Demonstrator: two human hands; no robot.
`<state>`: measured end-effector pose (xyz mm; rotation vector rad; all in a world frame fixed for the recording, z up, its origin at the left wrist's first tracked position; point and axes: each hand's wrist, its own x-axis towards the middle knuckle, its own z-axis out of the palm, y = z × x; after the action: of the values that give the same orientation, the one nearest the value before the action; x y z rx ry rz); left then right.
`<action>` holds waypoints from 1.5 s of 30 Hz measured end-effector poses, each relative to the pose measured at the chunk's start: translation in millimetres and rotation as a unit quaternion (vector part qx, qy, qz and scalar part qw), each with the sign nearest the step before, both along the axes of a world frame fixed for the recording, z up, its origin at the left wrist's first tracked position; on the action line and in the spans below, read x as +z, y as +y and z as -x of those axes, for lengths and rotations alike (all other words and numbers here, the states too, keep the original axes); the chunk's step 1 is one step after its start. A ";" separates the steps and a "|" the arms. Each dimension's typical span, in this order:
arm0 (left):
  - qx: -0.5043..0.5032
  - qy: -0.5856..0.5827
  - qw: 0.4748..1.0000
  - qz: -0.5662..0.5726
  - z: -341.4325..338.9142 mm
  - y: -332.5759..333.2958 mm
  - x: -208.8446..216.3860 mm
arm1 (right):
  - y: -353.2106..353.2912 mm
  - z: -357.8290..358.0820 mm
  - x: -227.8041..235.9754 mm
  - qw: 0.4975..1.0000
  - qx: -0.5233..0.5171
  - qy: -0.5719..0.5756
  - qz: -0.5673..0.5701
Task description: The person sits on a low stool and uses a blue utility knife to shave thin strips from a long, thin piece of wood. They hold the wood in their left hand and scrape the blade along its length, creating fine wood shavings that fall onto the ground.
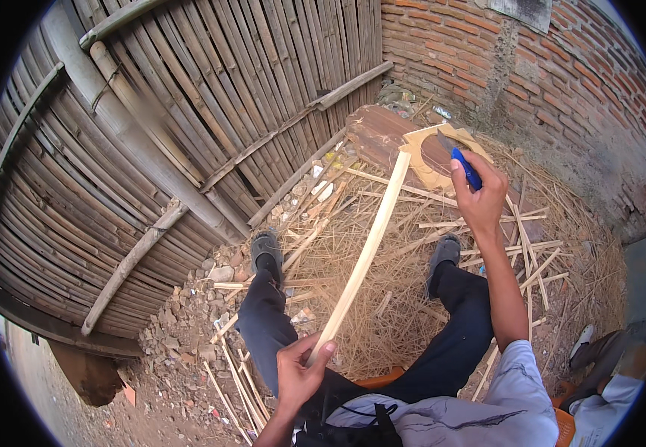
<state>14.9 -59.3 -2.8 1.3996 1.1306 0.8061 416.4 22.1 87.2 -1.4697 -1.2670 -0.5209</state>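
Observation:
My left hand (pixel 298 374), low in the head view, is closed round the near end of a long pale bamboo strip (pixel 365 261). The strip slants up and away over the ground between my legs. At upper right my right hand (pixel 482 195) grips a blue-handled utility knife (pixel 467 170), its blade pointing up and left. The strip's far end lies a little left of the knife, apart from it. Below the knife is a flat tan sheet (pixel 433 180) with a round opening, lying on a reddish-brown wooden board (pixel 377 135).
Bamboo shavings (pixel 371 313) cover the ground between my feet. More pale strips (pixel 535 261) lie to the right and at lower left. A bamboo fence (pixel 211 97) stands left, a brick wall (pixel 561 89) right. Another person's leg (pixel 599 350) shows at lower right.

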 end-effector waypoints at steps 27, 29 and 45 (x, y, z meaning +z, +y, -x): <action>0.078 -0.053 0.990 -0.101 -46.8 33.0 26.0 | -45.9 132.9 -35.1 0.943 0.262 -0.170 0.114; 0.079 -0.051 0.990 -0.104 -45.3 31.6 28.3 | -46.2 131.6 -33.0 0.945 0.253 -0.173 0.114; 0.011 0.045 0.998 -0.038 20.3 -8.2 -10.3 | 11.4 7.8 0.0 0.999 0.011 -0.020 0.022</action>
<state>-5.4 -67.5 -13.1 1.5008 1.1977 0.8151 408.7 33.5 87.2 -1.4865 -1.3330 -0.5135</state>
